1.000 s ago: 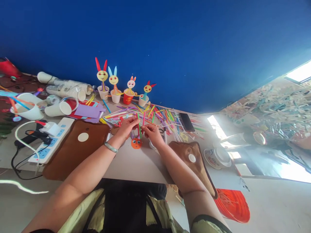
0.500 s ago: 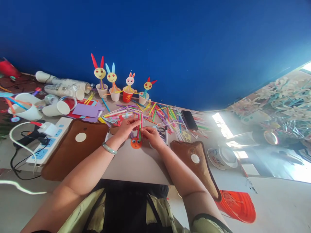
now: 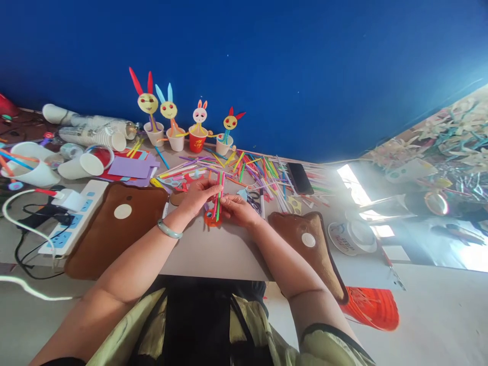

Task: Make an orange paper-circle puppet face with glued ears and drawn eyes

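- left hand [image 3: 198, 194] pinches the upper part of a small bundle of straws [image 3: 219, 195], red and green, at the middle of the table [image 3: 213, 254].
- right hand [image 3: 238, 208] is closed on the same straws from the right, fingers curled low on them.
- an orange paper face [image 3: 211, 218] lies on the table, touching the straws' lower ends.
- loose coloured straws [image 3: 259, 175] lie just beyond the hands; four bunny cups [image 3: 186, 134] stand at the far edge.

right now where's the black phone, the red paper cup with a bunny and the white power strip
black phone [image 3: 300, 178], head view, middle of its dark screen
red paper cup [image 3: 196, 143], head view, front of its wall
white power strip [image 3: 74, 218], head view, top face by the blue sockets
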Motion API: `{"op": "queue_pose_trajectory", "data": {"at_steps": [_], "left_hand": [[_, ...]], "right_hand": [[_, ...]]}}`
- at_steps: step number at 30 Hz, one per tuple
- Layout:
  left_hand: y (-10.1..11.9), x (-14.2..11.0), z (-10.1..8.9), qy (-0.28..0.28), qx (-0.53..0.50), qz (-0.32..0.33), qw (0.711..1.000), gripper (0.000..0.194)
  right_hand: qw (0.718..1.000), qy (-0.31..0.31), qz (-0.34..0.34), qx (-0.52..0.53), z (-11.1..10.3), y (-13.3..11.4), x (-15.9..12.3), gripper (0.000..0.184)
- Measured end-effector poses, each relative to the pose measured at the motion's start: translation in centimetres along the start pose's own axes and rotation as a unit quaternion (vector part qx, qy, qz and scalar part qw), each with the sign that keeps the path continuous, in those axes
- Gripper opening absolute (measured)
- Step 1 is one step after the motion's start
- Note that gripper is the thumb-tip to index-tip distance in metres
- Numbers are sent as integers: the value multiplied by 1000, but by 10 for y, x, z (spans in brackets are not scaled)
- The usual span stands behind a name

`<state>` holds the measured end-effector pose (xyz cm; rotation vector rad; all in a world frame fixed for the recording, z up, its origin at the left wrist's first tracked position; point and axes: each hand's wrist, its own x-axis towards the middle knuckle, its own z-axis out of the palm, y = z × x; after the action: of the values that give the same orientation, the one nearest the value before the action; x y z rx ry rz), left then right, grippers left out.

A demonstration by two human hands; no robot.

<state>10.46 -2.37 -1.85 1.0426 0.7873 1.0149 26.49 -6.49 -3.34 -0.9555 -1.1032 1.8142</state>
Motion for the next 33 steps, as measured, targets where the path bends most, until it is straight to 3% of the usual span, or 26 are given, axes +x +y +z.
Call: {"op": "queue_pose_trajectory", "data": {"at_steps": [9, 19, 33], "left_hand": [[2, -3, -2, -19, 28, -7, 999, 34], [4, 0, -3, 55, 39, 52, 996, 33], [0, 1, -2, 58, 35, 50, 996, 29]], "right_hand": [[1000, 3, -4, -31, -3, 2, -1, 43], [1000, 9, -6, -29, -7, 5, 1, 37], [997, 28, -22, -71, -1, 2, -1, 38]]}}
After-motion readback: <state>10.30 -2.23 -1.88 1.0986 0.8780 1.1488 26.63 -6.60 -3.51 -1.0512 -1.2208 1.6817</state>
